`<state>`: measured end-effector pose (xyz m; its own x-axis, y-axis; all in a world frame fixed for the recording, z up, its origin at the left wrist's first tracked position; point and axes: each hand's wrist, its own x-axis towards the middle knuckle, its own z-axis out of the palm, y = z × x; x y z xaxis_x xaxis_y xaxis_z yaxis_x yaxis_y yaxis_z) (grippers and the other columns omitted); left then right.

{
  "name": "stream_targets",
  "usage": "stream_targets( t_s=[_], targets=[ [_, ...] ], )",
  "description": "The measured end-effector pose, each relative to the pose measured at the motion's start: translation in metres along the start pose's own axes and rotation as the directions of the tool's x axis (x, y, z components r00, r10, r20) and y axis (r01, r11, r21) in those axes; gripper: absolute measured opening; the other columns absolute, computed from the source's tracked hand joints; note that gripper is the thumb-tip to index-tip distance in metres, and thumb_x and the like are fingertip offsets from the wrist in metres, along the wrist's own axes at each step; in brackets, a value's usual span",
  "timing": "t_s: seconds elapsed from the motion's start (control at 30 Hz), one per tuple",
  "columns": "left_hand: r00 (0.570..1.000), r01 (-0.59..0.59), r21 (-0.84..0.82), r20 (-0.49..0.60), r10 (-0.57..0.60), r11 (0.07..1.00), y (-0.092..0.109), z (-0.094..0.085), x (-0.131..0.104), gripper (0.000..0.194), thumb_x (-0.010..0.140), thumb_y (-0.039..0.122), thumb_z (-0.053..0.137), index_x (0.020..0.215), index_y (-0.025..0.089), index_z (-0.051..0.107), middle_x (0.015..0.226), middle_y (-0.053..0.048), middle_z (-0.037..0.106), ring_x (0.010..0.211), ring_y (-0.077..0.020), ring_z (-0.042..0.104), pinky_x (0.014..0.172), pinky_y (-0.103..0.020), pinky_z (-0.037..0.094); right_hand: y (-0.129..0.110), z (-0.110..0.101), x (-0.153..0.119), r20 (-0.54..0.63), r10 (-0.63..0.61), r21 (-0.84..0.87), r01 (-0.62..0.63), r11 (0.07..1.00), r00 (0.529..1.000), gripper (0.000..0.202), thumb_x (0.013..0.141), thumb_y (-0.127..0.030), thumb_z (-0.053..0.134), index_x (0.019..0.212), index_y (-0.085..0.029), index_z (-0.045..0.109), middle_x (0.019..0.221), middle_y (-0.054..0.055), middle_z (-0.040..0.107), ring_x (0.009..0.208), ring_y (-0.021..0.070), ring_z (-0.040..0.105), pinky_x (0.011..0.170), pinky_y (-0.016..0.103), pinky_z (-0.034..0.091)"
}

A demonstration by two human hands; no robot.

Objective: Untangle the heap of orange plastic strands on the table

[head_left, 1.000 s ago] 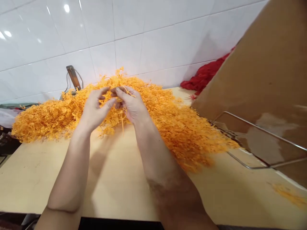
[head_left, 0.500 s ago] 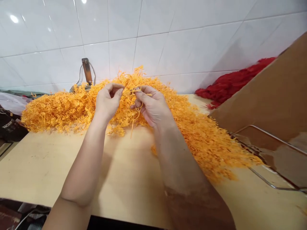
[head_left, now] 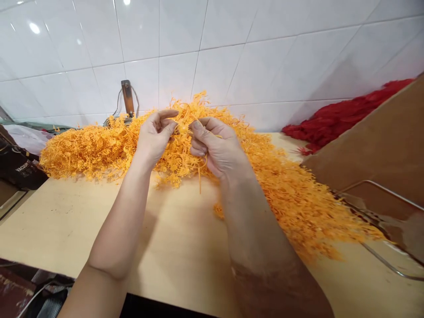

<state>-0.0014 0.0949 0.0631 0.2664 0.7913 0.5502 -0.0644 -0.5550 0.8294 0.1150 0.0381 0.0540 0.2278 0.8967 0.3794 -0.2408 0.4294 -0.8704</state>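
The step in hand appears to be fine finger work on one orange stem: the right hand has its fingers pinched on it in front of the orange pile, its end hanging below; the left hand is just beside, thumb near forefinger, though whether they grip anything one cannot tell; the next move seems to call for a light, steady pinch; the pile spreads across the pale tabletop near a tiled wall, with red foliage and leaning cardboard at right
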Motion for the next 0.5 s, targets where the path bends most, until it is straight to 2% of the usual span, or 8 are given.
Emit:
stream_targets(
  t_s=[0.13, 0.3, 0.37, 0.5],
  targets=[
    [0.997, 0.000, -0.028, 0.078, 0.002, 1.000, 0.004, -0.001, -0.003, 0.022, 0.078, 0.018, 0.060, 0.099, 0.019, 0.059, 0.079, -0.001, 0.060, 0.070, -0.0085, 0.057, 0.062, -0.021, 0.047, 0.003, -0.002, 0.001, 0.023, 0.010, -0.042, -0.009, 0.999, 1.000, 0.037, 0.066, -0.041, 0.074, 0.067, -0.020, 0.044, 0.051, -0.010, 0.027, 0.040, 0.0012, 0.020, 0.037, 0.019, 0.015],
    [0.973, 0.102, -0.047, 0.211, -0.090, 0.994, 0.006, -0.001, -0.006, 0.028, 0.072, 0.021, 0.067, 0.098, 0.018, 0.060, 0.089, -0.003, 0.064, 0.075, -0.0085, 0.059, 0.067, -0.021, 0.048, 0.007, 0.001, 0.002, -0.023, -0.027, -0.017, 0.026, 1.000, 0.999, 0.038, 0.068, -0.043, 0.072, 0.068, -0.020, 0.042, 0.052, -0.010, 0.030, 0.039, 0.0012, 0.022, 0.037, 0.019, 0.018],
    [0.973, 0.101, -0.049, 0.211, -0.088, 0.994, 0.004, 0.002, -0.005, 0.021, 0.073, 0.020, 0.066, 0.092, 0.015, 0.061, 0.088, -0.003, 0.064, 0.077, -0.0085, 0.059, 0.071, -0.022, 0.048, 0.009, 0.004, 0.003, -0.033, -0.026, -0.013, 0.026, 1.000, 0.999, 0.038, 0.069, -0.045, 0.070, 0.068, -0.020, 0.043, 0.053, -0.009, 0.034, 0.039, 0.0011, 0.025, 0.037, 0.019, 0.020],
    [0.992, 0.021, -0.002, 0.128, -0.021, 1.000, -0.003, 0.006, -0.001, 0.003, 0.076, 0.013, 0.059, 0.079, 0.014, 0.059, 0.077, 0.000, 0.064, 0.073, -0.0071, 0.058, 0.072, -0.020, 0.047, 0.015, 0.005, 0.005, -0.038, -0.015, -0.056, 0.013, 0.998, 0.999, 0.041, 0.071, -0.053, 0.066, 0.068, -0.020, 0.042, 0.055, -0.008, 0.039, 0.038, 0.0009, 0.021, 0.035, 0.019, 0.018]
  ],
)
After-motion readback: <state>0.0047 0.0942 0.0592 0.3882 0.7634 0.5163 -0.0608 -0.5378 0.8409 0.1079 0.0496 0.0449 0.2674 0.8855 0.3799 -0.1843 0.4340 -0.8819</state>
